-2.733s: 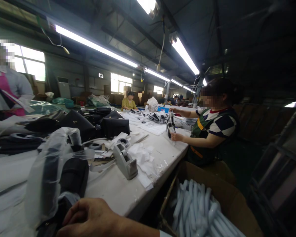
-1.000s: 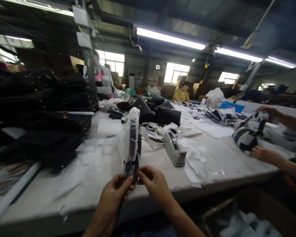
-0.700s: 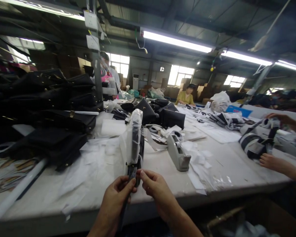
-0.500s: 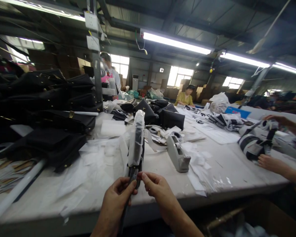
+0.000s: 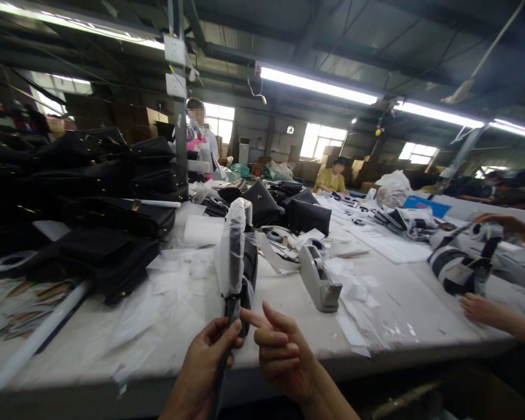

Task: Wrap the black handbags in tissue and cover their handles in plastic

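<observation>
My left hand [image 5: 219, 344] is closed around a black strap [image 5: 233, 309], thumb on top, near the table's front edge. Above that grip, a handle-like part wrapped in whitish film [image 5: 234, 251] rises upright, its top bent over to the right. Just behind it a black bag body [image 5: 249, 259] shows in part, apparently joined to the strap. With index finger stretched out to the strap just above my left thumb, my right hand [image 5: 284, 350] holds nothing visible. Its thumb is raised and its other fingers are curled. The strap's lower end drops below the table edge.
A grey tape dispenser [image 5: 319, 280] stands right of the bag. Black bags [image 5: 91, 227] are piled at left, with others [image 5: 306, 216] behind. Film sheets [image 5: 170, 297] lie on the table. At right, a co-worker's hands [image 5: 485, 309] hold a wrapped black-and-white item [image 5: 452, 265].
My right hand has gone from a pinch at the strap to a pointing shape with the index finger extended. The wrapped part has turned slightly, showing more of the black bag behind.
</observation>
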Demonstrator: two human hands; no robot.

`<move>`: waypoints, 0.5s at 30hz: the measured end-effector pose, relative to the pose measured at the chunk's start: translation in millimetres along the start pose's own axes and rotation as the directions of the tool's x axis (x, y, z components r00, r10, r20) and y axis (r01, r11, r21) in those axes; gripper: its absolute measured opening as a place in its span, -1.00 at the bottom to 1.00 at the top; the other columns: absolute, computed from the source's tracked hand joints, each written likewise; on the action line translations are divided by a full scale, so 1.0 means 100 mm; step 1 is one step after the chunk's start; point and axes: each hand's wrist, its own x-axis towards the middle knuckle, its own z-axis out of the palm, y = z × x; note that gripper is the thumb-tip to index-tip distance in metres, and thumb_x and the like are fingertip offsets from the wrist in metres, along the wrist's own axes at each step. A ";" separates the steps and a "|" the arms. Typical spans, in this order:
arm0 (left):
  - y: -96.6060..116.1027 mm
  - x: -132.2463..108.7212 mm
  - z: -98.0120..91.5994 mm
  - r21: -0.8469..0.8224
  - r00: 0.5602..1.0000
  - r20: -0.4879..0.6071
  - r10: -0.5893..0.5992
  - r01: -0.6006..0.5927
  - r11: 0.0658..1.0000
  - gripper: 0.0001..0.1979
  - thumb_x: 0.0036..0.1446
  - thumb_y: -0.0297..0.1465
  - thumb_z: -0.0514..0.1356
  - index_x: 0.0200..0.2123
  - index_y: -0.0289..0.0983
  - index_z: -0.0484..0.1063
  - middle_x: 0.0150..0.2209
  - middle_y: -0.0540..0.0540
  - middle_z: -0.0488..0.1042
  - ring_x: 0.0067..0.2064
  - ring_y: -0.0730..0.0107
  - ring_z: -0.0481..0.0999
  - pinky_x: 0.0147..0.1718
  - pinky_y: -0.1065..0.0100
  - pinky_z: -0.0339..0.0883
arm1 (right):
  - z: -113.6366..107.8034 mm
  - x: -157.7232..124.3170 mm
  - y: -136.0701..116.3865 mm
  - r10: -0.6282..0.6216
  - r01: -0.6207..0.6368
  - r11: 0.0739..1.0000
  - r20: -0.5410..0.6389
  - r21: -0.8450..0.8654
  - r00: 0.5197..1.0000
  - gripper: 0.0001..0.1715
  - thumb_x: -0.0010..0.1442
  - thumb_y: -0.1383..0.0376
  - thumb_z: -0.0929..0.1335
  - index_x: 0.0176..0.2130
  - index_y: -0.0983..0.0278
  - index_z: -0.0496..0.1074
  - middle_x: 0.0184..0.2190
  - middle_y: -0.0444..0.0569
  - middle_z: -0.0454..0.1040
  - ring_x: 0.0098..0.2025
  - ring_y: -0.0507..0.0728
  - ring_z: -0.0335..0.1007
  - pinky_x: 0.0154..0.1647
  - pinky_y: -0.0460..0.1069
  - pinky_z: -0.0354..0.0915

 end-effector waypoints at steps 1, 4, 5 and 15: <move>-0.01 0.00 0.00 -0.007 1.000 0.015 -0.007 0.007 1.000 -0.48 -0.29 -0.10 0.51 -0.30 -0.32 0.57 -0.48 -0.01 0.45 -0.47 0.54 0.34 -0.63 0.57 0.10 | -0.02 0.02 0.02 0.003 -0.006 0.997 0.035 0.072 0.999 -0.48 0.42 0.03 0.17 0.07 0.40 0.30 -0.70 -0.40 0.03 -0.80 -0.21 -0.20 -0.85 -0.37 -0.32; -0.04 0.00 0.01 -0.011 0.998 0.068 -0.016 0.017 1.000 -0.53 -0.23 -0.11 0.49 -0.31 -0.31 0.57 -0.46 -0.02 0.46 -0.46 0.55 0.34 -0.63 0.58 0.09 | 0.00 0.10 0.09 -0.001 -0.017 0.966 0.069 0.260 0.998 -0.45 0.45 0.03 0.11 0.04 0.43 0.31 -0.69 -0.37 0.09 -0.80 -0.21 0.00 -0.85 -0.40 -0.18; -0.05 0.01 0.02 -0.005 0.997 0.075 -0.009 0.010 1.000 -0.53 -0.21 -0.11 0.49 -0.30 -0.31 0.57 -0.42 -0.03 0.48 -0.45 0.55 0.34 -0.62 0.57 0.09 | 0.02 0.13 0.12 0.001 -0.019 0.952 0.059 0.305 0.998 -0.45 0.45 0.03 0.10 0.03 0.44 0.31 -0.69 -0.37 0.11 -0.80 -0.21 0.04 -0.84 -0.40 -0.13; -0.02 0.00 -0.03 0.161 0.994 -0.014 0.106 -0.103 0.982 -0.48 -0.33 -0.07 0.50 -0.36 -0.30 0.53 -0.48 0.00 0.49 -0.54 0.49 0.33 -0.60 0.49 0.15 | 0.29 0.37 0.14 0.107 -0.046 0.973 -0.268 0.225 0.958 -0.52 0.47 0.19 0.13 -0.39 0.41 0.29 -0.75 -0.32 0.20 -0.82 -0.21 0.04 -0.82 -0.34 -0.12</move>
